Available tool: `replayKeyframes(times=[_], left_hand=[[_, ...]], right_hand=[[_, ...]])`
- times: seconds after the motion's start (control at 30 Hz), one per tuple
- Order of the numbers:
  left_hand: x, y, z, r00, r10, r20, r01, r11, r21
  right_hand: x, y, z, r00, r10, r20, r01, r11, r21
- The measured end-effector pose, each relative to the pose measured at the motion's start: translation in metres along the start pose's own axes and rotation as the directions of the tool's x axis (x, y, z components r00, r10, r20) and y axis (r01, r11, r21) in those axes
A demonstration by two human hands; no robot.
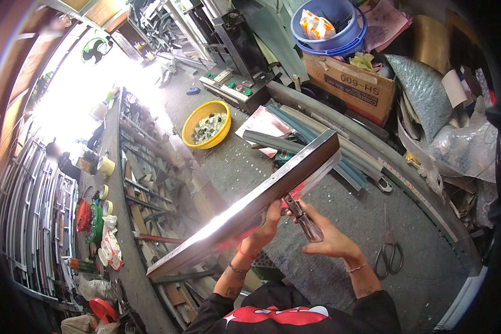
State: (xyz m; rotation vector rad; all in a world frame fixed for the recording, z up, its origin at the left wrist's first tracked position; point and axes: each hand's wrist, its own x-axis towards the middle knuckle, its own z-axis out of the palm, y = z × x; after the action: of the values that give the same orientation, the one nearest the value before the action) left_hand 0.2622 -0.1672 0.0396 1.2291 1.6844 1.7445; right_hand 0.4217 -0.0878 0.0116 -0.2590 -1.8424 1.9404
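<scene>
The right hand (328,236) is gripping a clear-handled screwdriver (301,217), its tip apparently (glare blurs it) touching the long metal profile (250,206). The left hand (270,218) is clasping that profile underneath, above the floor. Beyond, a yellow basin (190,133) is sitting.

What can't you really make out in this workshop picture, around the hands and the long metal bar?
Head view only:
- Left hand: fingers hidden behind the long metal bar.
- Tool in the right hand: tip hidden under the bar; kind unclear.
- Bar's middle: washed out by glare.
- Yellow bowl: contents too small to identify.
- Window area, upper left: overexposed.
</scene>
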Motion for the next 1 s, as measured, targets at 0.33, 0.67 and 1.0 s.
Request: replayKeyframes(times=[0.33,0.67,1.0], left_hand=[[-0.007,-0.014,-0.006,0.983,0.079,0.168,-0.101,0.987,0.125],[-0.003,-0.056,0.015,0.86,0.432,0.272,-0.471,0.877,0.095],[-0.009,-0.049,-0.002,0.849,0.517,0.11,-0.527,0.809,0.26]], right_hand=[[0.004,0.015,0.013,0.985,0.04,-0.166,-0.048,0.998,-0.049],[0.011,0.083,0.007,0.924,-0.249,-0.29,0.152,0.935,-0.319],[0.008,0.132,0.019,0.956,0.006,-0.294,-0.076,0.971,-0.229]])
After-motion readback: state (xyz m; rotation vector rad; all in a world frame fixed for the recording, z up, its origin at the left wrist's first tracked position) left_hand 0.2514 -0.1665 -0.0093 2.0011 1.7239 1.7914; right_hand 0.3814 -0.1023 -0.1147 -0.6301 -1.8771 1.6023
